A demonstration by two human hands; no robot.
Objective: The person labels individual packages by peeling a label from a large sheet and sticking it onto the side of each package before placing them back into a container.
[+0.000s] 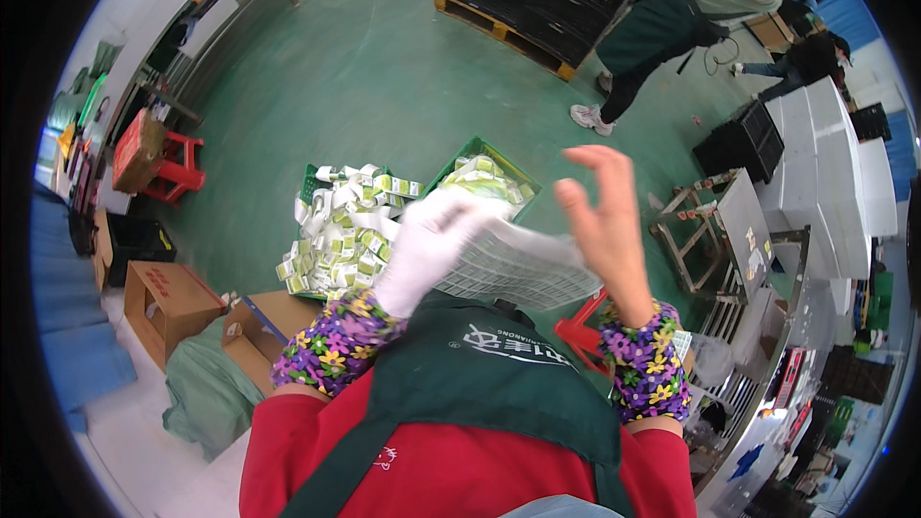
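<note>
My left hand [430, 242], in a white glove, is closed at the upper left corner of a pale translucent sheet with a grid pattern [523, 269]. The sheet hangs tilted in front of my apron, its exact kind unclear through blur. My bare right hand [611, 221] is raised beside the sheet's right end, thumb and fingers apart with nothing between them. Beyond my left hand, many white-and-green labelled packets [345, 235] lie heaped in a green crate. A second green crate [528, 182] behind the sheet holds more green-and-white packets.
A red stool [580, 331] is partly hidden beside my right forearm. Open cardboard boxes [168, 307] and a green bag [211, 384] lie at left. Black crates on a wooden pallet [504, 27] stand ahead, near a person [662, 24]. A metal trolley [720, 230] stands at right.
</note>
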